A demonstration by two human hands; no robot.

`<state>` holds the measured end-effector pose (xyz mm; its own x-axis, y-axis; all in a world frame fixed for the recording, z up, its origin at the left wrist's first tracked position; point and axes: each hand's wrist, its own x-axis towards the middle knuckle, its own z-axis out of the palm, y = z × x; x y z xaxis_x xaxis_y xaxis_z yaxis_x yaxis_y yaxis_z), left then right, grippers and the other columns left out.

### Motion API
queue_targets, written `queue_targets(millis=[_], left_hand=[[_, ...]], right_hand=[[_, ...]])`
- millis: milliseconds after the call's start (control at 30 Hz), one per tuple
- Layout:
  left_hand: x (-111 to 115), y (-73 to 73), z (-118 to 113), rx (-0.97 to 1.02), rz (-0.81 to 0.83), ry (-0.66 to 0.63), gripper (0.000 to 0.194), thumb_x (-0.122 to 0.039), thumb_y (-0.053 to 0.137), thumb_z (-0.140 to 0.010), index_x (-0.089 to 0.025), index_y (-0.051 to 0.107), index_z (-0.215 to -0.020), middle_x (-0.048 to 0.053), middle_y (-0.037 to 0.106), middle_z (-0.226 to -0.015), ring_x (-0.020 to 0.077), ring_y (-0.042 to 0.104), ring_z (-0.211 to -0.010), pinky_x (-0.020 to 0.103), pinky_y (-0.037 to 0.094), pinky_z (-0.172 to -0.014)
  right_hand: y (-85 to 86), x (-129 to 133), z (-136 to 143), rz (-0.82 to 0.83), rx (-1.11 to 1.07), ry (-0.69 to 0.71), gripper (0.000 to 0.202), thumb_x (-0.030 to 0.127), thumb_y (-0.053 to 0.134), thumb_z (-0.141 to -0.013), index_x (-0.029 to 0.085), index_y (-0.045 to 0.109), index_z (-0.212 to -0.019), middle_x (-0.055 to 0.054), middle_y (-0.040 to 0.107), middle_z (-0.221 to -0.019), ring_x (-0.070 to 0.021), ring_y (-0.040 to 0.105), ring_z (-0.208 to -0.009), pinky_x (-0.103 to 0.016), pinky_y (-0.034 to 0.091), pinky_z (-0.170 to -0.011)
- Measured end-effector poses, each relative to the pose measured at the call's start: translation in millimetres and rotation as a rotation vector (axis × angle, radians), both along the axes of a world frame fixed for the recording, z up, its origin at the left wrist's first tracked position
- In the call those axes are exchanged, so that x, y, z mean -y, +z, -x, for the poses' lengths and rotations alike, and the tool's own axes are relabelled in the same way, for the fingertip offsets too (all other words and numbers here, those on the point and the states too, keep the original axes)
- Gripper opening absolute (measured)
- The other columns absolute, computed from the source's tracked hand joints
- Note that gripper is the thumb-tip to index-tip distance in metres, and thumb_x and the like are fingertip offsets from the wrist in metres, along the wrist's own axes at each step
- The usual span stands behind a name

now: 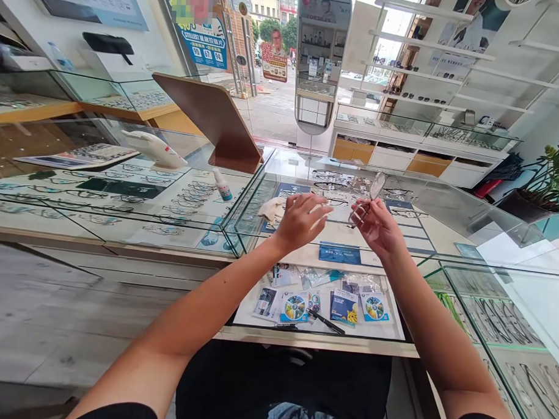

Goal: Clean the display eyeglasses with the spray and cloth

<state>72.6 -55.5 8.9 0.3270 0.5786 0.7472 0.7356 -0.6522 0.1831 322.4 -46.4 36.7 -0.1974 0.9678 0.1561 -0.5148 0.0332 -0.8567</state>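
Observation:
My right hand (378, 230) grips a pair of eyeglasses (376, 186) above the glass display counter, one lens pointing up and the rest of the frame partly behind my fingers. To its left, my left hand (303, 219) is raised with the fingers spread and nothing between them. A cream cloth (271, 210) lies on the counter just beyond my left wrist. Another pair of eyeglasses (331, 201) rests in the gap between the hands. A blue card (340, 252) lies below them in the display.
A small spray bottle (222, 185) stands left, near a brown-backed tilted mirror or board (209, 118) and a white hand-shaped stand (153, 149). Nearer me, a shelf holds leaflets (295, 306) and a black pen (326, 322). A potted plant (539, 188) is at right.

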Motion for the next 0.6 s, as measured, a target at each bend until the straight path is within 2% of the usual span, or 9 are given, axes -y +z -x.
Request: queue_targets(millis=[67,167,233,333,367,433,533,600], left_hand=[[-8.6,7.9,15.8,0.064,-0.072,0.127,0.036,-0.026,0.06,-0.104,-0.026,0.076,-0.136,0.014,0.071,-0.152,0.0359,0.062,-0.142,0.055,0.041,-0.119],[-25.3,16.4,53.3,0.312,-0.153,0.385,0.052,-0.023,0.064,-0.097,-0.019,0.061,-0.149,0.021,0.055,-0.166,0.0378,0.049,-0.158,0.054,0.036,-0.13],[-35.6,16.2,82.8,0.474,-0.18,0.543,0.062,-0.017,0.065,-0.092,-0.016,0.051,-0.153,0.025,0.047,-0.17,0.0371,0.041,-0.164,0.053,0.031,-0.135],[-46.3,6.5,122.2,0.692,-0.134,0.783,0.075,-0.013,0.068,-0.087,-0.014,0.041,-0.156,0.028,0.035,-0.177,0.0391,0.031,-0.169,0.057,0.028,-0.137],[-48.8,1.7,132.4,0.75,-0.108,0.854,0.077,-0.012,0.07,-0.084,-0.014,0.04,-0.156,0.029,0.035,-0.177,0.04,0.031,-0.169,0.058,0.029,-0.136],[-52.8,-7.5,147.3,0.806,-0.008,0.929,0.076,-0.015,0.071,-0.086,-0.013,0.04,-0.155,0.028,0.044,-0.172,0.0406,0.041,-0.164,0.057,0.035,-0.133],[-57.5,-17.0,157.9,0.867,0.187,0.907,0.068,-0.016,0.064,-0.094,-0.012,0.037,-0.156,0.024,0.063,-0.155,0.0351,0.063,-0.144,0.05,0.046,-0.125],[-59.0,-20.1,160.4,0.887,0.265,0.881,0.057,-0.016,0.061,-0.096,-0.014,0.042,-0.15,0.022,0.071,-0.144,0.0348,0.071,-0.133,0.049,0.051,-0.119]], right_hand=[[9.4,-1.9,-2.1,-0.036,-0.015,-0.009,0.039,0.046,0.101,-0.075,0.033,0.069,-0.092,0.004,0.081,-0.107,-0.019,0.075,-0.103,-0.037,0.062,-0.098],[30.0,-4.6,-6.4,-0.083,0.004,-0.033,0.04,0.045,0.102,-0.073,0.032,0.071,-0.094,0.003,0.081,-0.109,-0.0172,0.074,-0.101,-0.033,0.064,-0.098],[46.5,-5.9,-7.7,-0.14,0.04,-0.055,0.037,0.046,0.1,-0.075,0.031,0.071,-0.093,0.0,0.081,-0.112,-0.0193,0.075,-0.104,-0.035,0.064,-0.1],[72.8,-7.6,-4.4,-0.23,0.066,-0.058,0.032,0.047,0.095,-0.081,0.031,0.068,-0.09,-0.002,0.081,-0.115,-0.0218,0.076,-0.109,-0.039,0.065,-0.103],[81.2,-8.2,-1.9,-0.258,0.066,-0.056,0.031,0.046,0.093,-0.083,0.031,0.068,-0.09,-0.001,0.082,-0.116,-0.0214,0.077,-0.11,-0.039,0.065,-0.104],[96.2,-9.3,4.5,-0.322,0.051,-0.055,0.026,0.046,0.09,-0.087,0.031,0.069,-0.092,0.0,0.082,-0.114,-0.0198,0.077,-0.112,-0.037,0.064,-0.105],[111.8,-10.6,15.3,-0.406,-0.005,-0.058,0.026,0.045,0.091,-0.087,0.029,0.07,-0.089,0.001,0.08,-0.102,-0.0165,0.078,-0.108,-0.032,0.063,-0.106],[116.7,-10.9,21.0,-0.44,-0.043,-0.064,0.027,0.044,0.092,-0.085,0.028,0.071,-0.086,0.002,0.079,-0.097,-0.0149,0.079,-0.103,-0.029,0.063,-0.106]])
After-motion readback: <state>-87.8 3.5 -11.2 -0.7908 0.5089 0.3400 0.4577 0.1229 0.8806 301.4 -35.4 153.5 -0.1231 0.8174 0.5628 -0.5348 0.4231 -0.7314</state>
